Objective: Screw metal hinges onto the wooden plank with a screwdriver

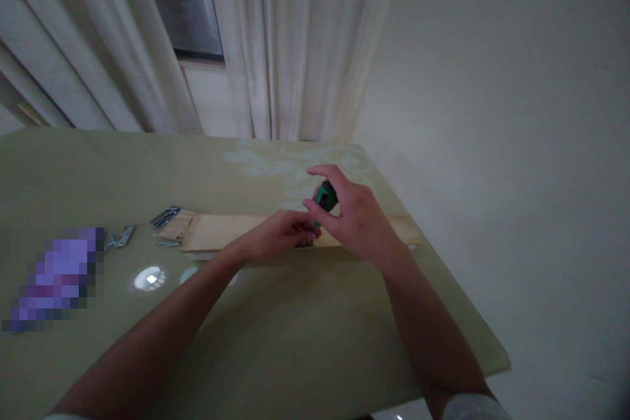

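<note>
Olive table (295,328), board (216,231) beneath left hand (278,231), right hand (357,220) gripping screwdriver (325,195)

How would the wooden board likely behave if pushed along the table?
The board looks thin and flat, so probably stiff and fairly light. The table is glossy, so it may slide easily. Lying flat, it should not roll or tip.
</note>
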Motion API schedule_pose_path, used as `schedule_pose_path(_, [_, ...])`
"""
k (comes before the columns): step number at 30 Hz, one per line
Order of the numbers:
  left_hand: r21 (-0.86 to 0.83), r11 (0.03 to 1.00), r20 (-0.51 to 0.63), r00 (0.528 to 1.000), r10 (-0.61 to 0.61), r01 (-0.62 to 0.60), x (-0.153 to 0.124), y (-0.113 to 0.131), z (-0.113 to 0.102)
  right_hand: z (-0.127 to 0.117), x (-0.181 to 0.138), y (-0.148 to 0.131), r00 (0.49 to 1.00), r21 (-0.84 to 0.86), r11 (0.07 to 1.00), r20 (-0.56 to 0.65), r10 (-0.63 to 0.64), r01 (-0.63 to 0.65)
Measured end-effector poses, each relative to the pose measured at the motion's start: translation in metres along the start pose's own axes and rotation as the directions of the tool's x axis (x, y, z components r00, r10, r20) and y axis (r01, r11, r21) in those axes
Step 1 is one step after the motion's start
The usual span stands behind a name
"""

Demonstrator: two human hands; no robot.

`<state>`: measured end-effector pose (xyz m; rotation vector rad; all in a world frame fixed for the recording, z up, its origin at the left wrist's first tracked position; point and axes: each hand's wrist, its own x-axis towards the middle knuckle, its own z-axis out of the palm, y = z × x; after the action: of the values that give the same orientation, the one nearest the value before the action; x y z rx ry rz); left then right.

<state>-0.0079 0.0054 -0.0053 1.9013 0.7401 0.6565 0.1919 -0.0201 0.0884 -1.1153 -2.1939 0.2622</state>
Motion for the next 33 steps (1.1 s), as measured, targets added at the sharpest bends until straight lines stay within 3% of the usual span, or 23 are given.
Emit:
schedule_pose_path(5, [-0.011, 1.0, -0.037, 0.999, 0.022, -0.022, 0.003, -0.002, 0.008, -0.003, -0.001, -0.006, 0.992, -0.352, 0.93, -0.091, 0.082, -0.109])
schedule_pose_path(7, [0.012, 1.0, -0.055, 0.998, 0.012, -0.011, 0.003, -0.007, 0.011, -0.005, -0.002, -0.009, 0.993, -0.388, 0.914, -0.077, 0.093, -0.116])
schedule_pose_path(13, [-0.033, 0.999, -0.119, 0.992, -0.028, 0.024, 0.004, -0.016, 0.014, -0.015, -0.004, -0.003, 0.996, -0.279, 0.96, 0.089, 0.022, 0.004])
schedule_pose_path(18, [-0.172, 0.983, -0.192, 0.977, -0.09, 0.057, 0.006, -0.01, 0.015, -0.013, -0.004, 0.001, 0.955, -0.046, 0.96, 0.13, -0.267, 0.275])
schedule_pose_path(20, [-0.182, 0.982, -0.207, 0.975, -0.081, 0.043, 0.006, -0.01, 0.015, -0.007, -0.002, -0.001, 0.972, -0.141, 0.964, 0.095, -0.215, 0.227])
schedule_pose_path(22, [-0.182, 0.982, -0.207, 0.975, -0.077, 0.039, 0.006, -0.01, 0.015, -0.001, 0.0, -0.003, 0.999, -0.312, 0.949, 0.017, -0.05, 0.053])
schedule_pose_path(24, [-0.192, 0.98, -0.187, 0.979, -0.085, 0.048, 0.005, -0.012, 0.015, 0.0, 0.0, -0.004, 0.998, -0.368, 0.927, -0.031, 0.062, -0.069])
schedule_pose_path(25, [-0.189, 0.981, -0.167, 0.983, -0.081, 0.049, 0.004, -0.013, 0.014, -0.002, 0.0, -0.005, 0.998, -0.331, 0.942, -0.016, 0.058, -0.06])
schedule_pose_path(29, [-0.119, 0.993, -0.072, 0.997, 0.006, -0.015, 0.003, -0.016, 0.013, -0.014, -0.005, -0.006, 0.979, -0.07, 0.981, 0.109, -0.175, 0.183])
schedule_pose_path(33, [-0.114, 0.993, -0.106, 0.994, 0.024, -0.036, 0.005, -0.018, 0.018, -0.017, -0.006, -0.006, 0.999, -0.274, 0.962, 0.034, 0.002, 0.008])
